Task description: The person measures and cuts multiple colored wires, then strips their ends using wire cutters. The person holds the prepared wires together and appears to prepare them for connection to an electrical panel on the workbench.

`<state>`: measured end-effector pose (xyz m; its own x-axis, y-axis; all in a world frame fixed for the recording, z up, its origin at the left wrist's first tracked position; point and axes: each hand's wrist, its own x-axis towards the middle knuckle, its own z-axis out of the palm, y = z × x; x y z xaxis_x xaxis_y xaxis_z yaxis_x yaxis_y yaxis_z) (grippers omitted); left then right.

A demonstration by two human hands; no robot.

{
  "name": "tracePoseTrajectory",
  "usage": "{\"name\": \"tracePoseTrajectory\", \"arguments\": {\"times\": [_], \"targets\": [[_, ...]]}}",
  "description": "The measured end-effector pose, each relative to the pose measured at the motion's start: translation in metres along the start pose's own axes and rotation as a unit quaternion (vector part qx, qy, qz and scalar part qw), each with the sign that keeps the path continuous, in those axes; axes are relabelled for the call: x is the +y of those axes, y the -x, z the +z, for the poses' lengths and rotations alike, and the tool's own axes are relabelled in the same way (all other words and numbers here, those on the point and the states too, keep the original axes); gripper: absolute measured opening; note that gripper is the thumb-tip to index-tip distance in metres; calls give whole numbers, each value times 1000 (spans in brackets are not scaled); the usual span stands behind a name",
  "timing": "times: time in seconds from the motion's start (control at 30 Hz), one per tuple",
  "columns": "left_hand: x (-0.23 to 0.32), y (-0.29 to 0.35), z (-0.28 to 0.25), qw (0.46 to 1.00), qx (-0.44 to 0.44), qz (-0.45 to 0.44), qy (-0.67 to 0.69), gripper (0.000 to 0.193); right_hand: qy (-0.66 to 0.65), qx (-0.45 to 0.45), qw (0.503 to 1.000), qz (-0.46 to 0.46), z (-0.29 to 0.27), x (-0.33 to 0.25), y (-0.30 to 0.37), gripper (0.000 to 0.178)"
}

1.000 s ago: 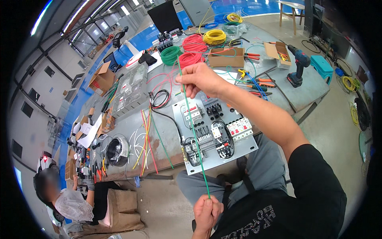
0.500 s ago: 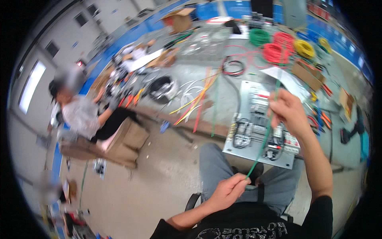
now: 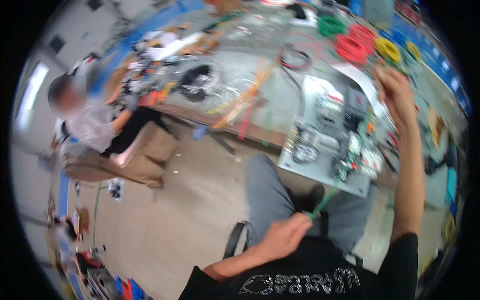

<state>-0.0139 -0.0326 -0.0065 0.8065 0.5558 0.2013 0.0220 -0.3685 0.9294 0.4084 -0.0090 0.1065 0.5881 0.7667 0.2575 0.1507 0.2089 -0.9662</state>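
Observation:
My left hand [image 3: 287, 236] is closed in a pinch on a green wire [image 3: 324, 204] over my lap. From the fingertips the wire slants up toward the panel, where blur hides its course. Raised beyond the panel's right side, my right hand [image 3: 395, 92] has its fingers curled together. Motion smears them, and what they hold, if anything, cannot be made out. Below and between the hands, a grey metal mounting panel [image 3: 292, 161] lies tilted at the table edge, over my knees. It carries rows of electrical components and a bundle of dark cable.
Coils of red wire [image 3: 350, 48], green wire [image 3: 331, 26] and yellow wire [image 3: 387, 49] lie at the far right of the table [image 3: 240, 111]. Cut wire strips [image 3: 245, 107] hang over its front edge. A seated co-worker [image 3: 92, 120] is at the left. Hand tools [image 3: 392, 142] lie right of the panel.
My right hand has moved up and to the right, away from my left hand. The green wire, earlier stretched visibly between both hands, now shows clearly only near the left one. The view has shifted slightly.

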Motion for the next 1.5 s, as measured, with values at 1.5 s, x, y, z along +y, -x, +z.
{"name": "tracePoseTrajectory", "arguments": {"times": [1.5], "targets": [[-6,-14,-6,922,-78,-176,335,19,-148,-159,959,184,113,28,167,22]]}}
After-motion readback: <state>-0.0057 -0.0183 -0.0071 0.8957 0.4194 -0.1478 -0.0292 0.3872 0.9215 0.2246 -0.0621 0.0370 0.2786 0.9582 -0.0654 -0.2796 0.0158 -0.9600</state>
